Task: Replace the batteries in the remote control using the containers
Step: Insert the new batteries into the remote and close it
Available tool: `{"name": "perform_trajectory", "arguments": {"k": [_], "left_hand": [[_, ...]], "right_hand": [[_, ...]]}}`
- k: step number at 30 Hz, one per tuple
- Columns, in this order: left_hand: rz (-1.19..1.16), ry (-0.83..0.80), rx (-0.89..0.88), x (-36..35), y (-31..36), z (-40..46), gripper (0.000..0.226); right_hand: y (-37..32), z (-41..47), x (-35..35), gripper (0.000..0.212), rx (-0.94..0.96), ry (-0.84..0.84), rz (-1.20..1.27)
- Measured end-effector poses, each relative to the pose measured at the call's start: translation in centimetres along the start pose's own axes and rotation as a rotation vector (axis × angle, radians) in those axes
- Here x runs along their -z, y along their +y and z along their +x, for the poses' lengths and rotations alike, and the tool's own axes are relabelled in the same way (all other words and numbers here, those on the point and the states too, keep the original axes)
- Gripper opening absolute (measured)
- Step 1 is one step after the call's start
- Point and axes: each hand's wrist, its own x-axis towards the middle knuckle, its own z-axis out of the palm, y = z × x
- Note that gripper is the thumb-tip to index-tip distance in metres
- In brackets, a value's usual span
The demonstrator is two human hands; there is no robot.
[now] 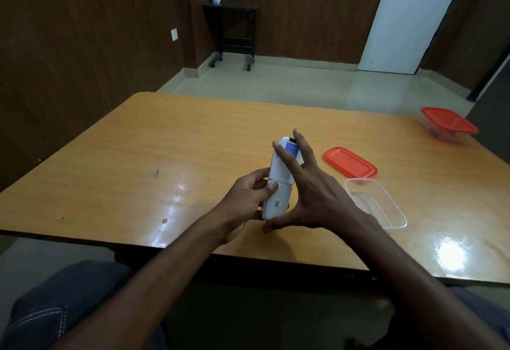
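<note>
A white remote control [278, 184] is held back side up over the wooden table [138, 156], with a blue label near its far end. My left hand [248, 200] grips its lower half, thumb pressed on the seam of the battery cover. My right hand [309, 192] spans the remote, fingers spread over its upper part and thumb under its near end. An open clear container [386, 206] lies just right of my right hand, and its orange lid [350, 162] rests on the table behind it. A second container with an orange lid on [448, 123] stands at the far right.
The table's near edge runs just in front of my knees. On the tabletop at the left are a small dark mark [157, 173] and a pale spot [164, 221]. A black stand [234, 32] is against the far wall.
</note>
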Motion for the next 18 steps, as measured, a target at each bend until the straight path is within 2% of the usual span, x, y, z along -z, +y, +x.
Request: {"name": "perform_trajectory", "arguments": {"k": [4, 8, 14, 18], "left_hand": [[0.027, 0.001, -0.04, 0.0, -0.3, -0.3, 0.035], [0.014, 0.022, -0.09, 0.3, 0.2, -0.5, 0.027], [-0.03, 0.041, -0.08, 0.5, 0.5, -0.7, 0.034], [-0.179, 0.063, 0.02, 0.6, 0.6, -0.6, 0.025]], "right_hand": [[-0.2, -0.1, -0.1, 0.123, 0.095, 0.083, 0.022], [-0.9, 0.3, 0.6, 0.111, 0.106, 0.163, 0.043], [-1.5, 0.2, 0.6, 0.109, 0.073, 0.211, 0.073], [-1.7, -0.1, 0.2, 0.113, 0.021, 0.149, 0.119]]}}
